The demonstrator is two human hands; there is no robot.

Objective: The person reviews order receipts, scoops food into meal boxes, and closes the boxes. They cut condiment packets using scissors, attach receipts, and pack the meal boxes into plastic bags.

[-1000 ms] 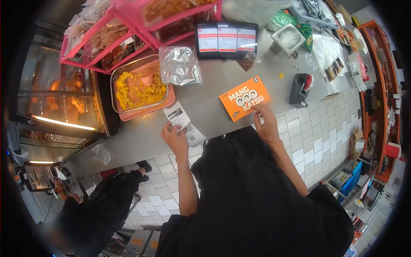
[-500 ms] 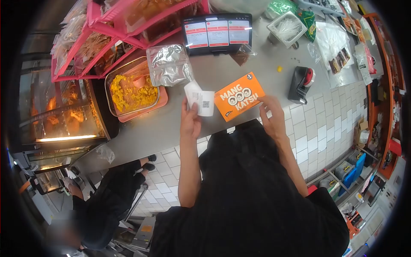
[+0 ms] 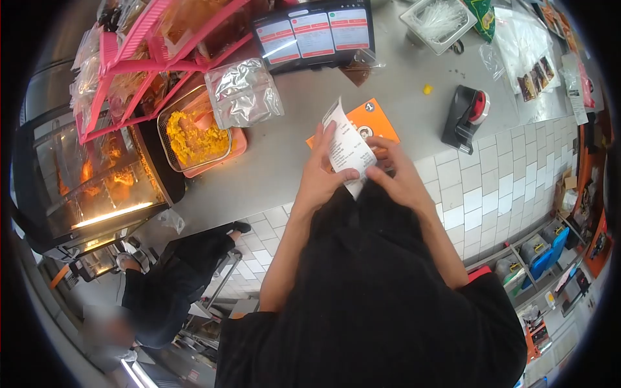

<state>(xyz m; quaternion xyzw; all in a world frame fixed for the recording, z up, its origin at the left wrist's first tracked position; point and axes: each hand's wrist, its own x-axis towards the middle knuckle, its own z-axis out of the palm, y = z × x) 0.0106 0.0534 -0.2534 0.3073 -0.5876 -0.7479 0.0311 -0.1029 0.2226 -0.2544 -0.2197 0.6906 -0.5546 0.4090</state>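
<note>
A curled paper receipt (image 3: 349, 147) with printed lines is held between my two hands, above the orange box (image 3: 378, 120) on the steel counter. My left hand (image 3: 319, 169) grips its left side, thumb across the lower part. Along the right edge of the paper, my right hand (image 3: 398, 173) pinches it between thumb and fingers. Much of the box is hidden behind the paper and both hands.
A silver pouch (image 3: 243, 94) lies beside a basket of yellow food (image 3: 194, 143). Behind are a tablet (image 3: 313, 35) and pink racks (image 3: 107, 74). A tape dispenser (image 3: 460, 119) stands right. Another person (image 3: 168, 284) is at lower left.
My left hand has carried the receipt rightward from the counter's left part to over the orange box. My right hand has left the box's edge and taken hold of the paper.
</note>
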